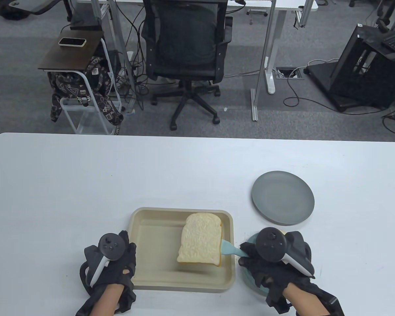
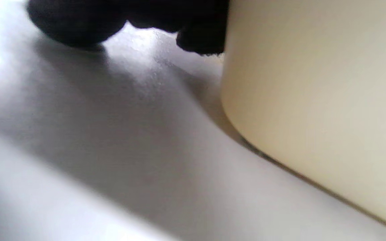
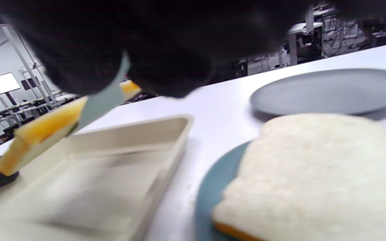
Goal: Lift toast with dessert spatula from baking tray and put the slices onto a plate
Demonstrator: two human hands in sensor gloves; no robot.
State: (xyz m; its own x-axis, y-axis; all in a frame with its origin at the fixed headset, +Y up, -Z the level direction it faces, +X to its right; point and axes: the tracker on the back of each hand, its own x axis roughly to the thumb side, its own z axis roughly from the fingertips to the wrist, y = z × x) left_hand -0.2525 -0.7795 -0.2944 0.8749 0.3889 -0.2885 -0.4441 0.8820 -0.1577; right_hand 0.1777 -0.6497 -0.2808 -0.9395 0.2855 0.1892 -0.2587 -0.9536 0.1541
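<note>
A toast slice [image 1: 201, 243] [image 3: 42, 130] rides on the light blue dessert spatula [image 1: 232, 249] [image 3: 103, 97], raised above the beige baking tray [image 1: 144, 227] [image 3: 119, 150]. My right hand [image 1: 250, 253] grips the spatula handle over a teal plate [image 1: 248, 279] [image 3: 209, 187]. That plate holds another toast slice [image 3: 313, 170], mostly hidden under the hand in the table view. My left hand [image 1: 125, 250] rests against the tray's left wall, with fingertips [image 2: 201, 42] touching its outer side [image 2: 313, 100]. How those fingers lie is unclear.
A bare grey plate [image 1: 283, 201] [image 3: 330, 90] lies beyond my right hand. The white table [image 1: 85, 184] stretches left and back. An office chair [image 1: 186, 49] and a side cart [image 1: 75, 62] stand behind the far edge.
</note>
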